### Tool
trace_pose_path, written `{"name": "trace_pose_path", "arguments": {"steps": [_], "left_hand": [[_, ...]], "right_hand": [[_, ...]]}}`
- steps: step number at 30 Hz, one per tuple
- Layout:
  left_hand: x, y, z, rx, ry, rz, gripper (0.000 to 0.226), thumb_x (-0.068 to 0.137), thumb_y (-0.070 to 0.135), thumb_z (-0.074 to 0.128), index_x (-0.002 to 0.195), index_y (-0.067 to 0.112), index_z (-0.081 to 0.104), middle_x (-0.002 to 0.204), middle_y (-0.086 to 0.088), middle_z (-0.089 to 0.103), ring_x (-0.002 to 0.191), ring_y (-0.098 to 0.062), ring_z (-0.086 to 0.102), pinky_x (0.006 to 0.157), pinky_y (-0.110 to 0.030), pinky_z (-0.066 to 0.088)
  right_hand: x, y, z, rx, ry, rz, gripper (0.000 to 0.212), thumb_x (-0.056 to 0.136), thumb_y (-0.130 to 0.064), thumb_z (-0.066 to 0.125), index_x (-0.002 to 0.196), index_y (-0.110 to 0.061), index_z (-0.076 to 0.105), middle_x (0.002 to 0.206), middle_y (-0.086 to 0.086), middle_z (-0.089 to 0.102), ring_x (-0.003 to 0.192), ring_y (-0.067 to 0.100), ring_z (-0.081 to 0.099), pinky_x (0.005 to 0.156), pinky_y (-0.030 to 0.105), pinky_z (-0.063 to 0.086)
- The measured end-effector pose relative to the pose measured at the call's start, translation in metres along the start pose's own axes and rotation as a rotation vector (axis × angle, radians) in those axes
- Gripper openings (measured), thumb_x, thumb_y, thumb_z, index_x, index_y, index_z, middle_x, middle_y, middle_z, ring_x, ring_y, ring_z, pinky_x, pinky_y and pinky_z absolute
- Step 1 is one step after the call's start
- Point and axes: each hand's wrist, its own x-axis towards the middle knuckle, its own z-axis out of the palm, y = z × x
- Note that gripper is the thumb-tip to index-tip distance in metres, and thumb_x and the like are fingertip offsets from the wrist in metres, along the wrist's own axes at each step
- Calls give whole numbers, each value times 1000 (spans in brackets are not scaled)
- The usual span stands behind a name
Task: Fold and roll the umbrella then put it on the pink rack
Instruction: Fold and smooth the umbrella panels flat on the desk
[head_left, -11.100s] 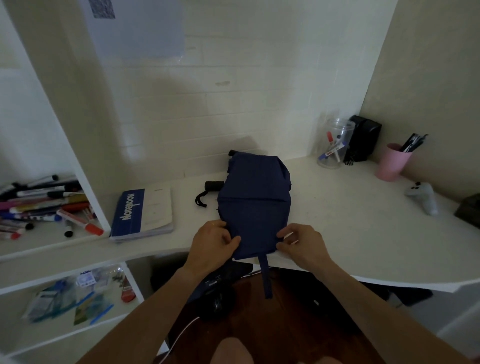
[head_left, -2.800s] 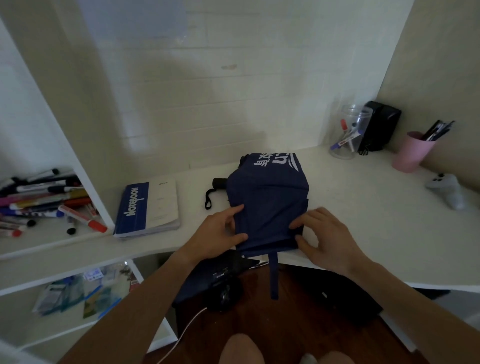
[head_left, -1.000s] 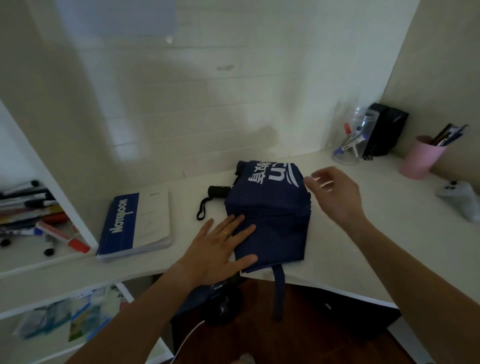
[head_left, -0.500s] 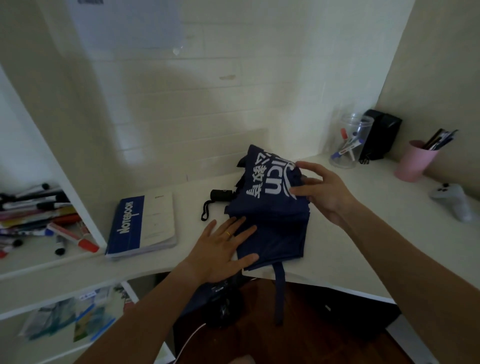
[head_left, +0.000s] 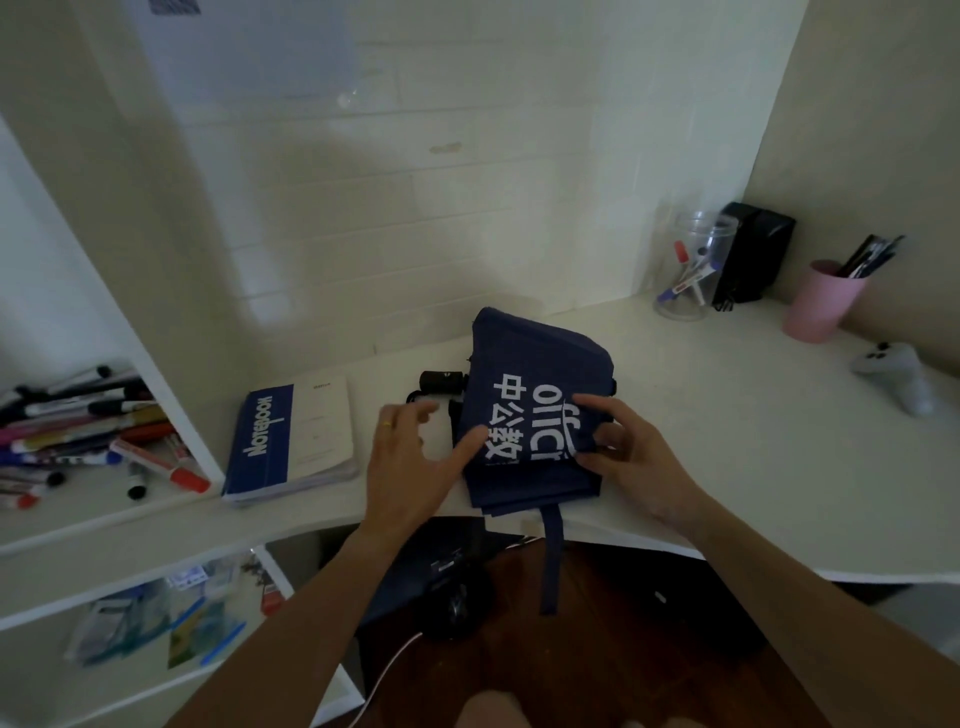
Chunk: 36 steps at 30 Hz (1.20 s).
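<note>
The navy umbrella (head_left: 535, 415) is lying on the white desk (head_left: 753, 441) at its near edge, its canopy gathered into a flat fold with white lettering uppermost. The right edge of the fold is pinched by the right hand (head_left: 631, 457), thumb above and fingers curled under the cloth, so that hand is closed on the fabric. The left hand (head_left: 410, 457) is spread, fingers apart, with only its thumb tip touching the left edge of the fold and nothing enclosed. Beyond the left hand's fingertips the black handle (head_left: 441, 382) and its loop stick out from under the canopy; below the right hand's grip the closing strap (head_left: 550, 561) hangs off the desk edge. The cloth is judged thin, limp and rather slick, so layers may slide and spring open unless they are pressed flat or pinched; the ribs and shaft inside are judged stiff, giving the bundle its one firm axis, and the whole is probably light. A better hold is judged to be around that firm core, with the handle end taken by one hand while the loose panels are wrapped round by the other, and the strap kept free for fastening. No pink rack can be identified with certainty; only a pink cup (head_left: 821, 301) stands well to the right of the grip.
</note>
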Motion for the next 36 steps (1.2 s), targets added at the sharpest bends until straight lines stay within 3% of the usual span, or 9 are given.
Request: {"name": "trace_pose_path", "arguments": {"steps": [4, 6, 12, 16, 21, 24, 28, 32, 36], "left_hand": [[7, 25, 3, -401, -258, -231, 28, 81, 51, 77, 92, 25, 78, 93, 14, 76, 87, -3, 71, 72, -13, 51], [4, 26, 8, -452, -261, -253, 23, 82, 35, 82, 99, 20, 77, 96, 11, 77, 94, -8, 71, 70, -10, 52], [6, 19, 11, -618, -134, -461, 89, 67, 11, 93, 141, 17, 44, 130, -2, 54, 102, -5, 59, 86, -24, 51], [12, 12, 10, -720, -132, -646, 82, 70, 35, 91, 135, 8, 50, 119, -12, 70, 102, -22, 68, 72, -31, 52], [12, 16, 13, -514, -116, -525, 56, 77, 39, 86, 119, 12, 62, 110, -6, 72, 89, -16, 68, 62, -25, 51], [10, 15, 16, -499, -126, -470, 52, 77, 26, 88, 119, 13, 60, 113, -8, 68, 98, -17, 68, 72, -26, 55], [13, 16, 14, -603, -153, -461, 58, 78, 8, 85, 125, 14, 52, 112, -7, 65, 98, -15, 66, 62, -15, 54], [16, 25, 16, -682, -90, -465, 55, 83, 20, 82, 126, 16, 47, 97, 6, 55, 93, -14, 65, 83, -34, 59], [16, 23, 20, -638, -91, -408, 57, 84, 26, 82, 129, 20, 48, 100, -15, 69, 92, -20, 70, 78, -30, 61]], "right_hand": [[-3, -3, -2, -24, -22, -5, 70, 84, 9, 71, 135, -36, 54, 114, 15, 66, 113, 25, 65, 101, 44, 54], [-4, -1, -3, -25, -8, -19, 71, 83, 9, 72, 134, -36, 55, 118, 13, 65, 112, 22, 66, 101, 41, 55], [-5, 4, -3, -40, 68, -60, 62, 83, 9, 72, 127, -32, 60, 97, 24, 52, 103, 29, 63, 101, 33, 54], [-6, 3, -4, -17, 71, -70, 54, 83, 10, 71, 122, -26, 63, 92, 21, 58, 100, 24, 66, 99, 32, 55], [-7, 1, -2, -34, 42, -99, 54, 84, 10, 71, 122, -27, 62, 108, 6, 57, 105, 20, 63, 91, 26, 55], [-8, 0, -6, -30, 59, -114, 52, 84, 7, 72, 123, -26, 62, 98, 9, 55, 101, 24, 62, 95, 29, 53], [-10, 1, -11, -2, 89, -139, 45, 85, 1, 74, 121, -23, 64, 89, 15, 61, 95, 27, 64, 101, 30, 50], [-12, 1, -14, 17, 103, -138, 38, 84, -2, 76, 116, -21, 67, 86, 16, 64, 91, 23, 66, 95, 26, 51], [-11, 1, -16, -24, 92, -108, 30, 84, -3, 77, 108, -21, 74, 85, 8, 71, 95, 20, 70, 96, 26, 54]]}}
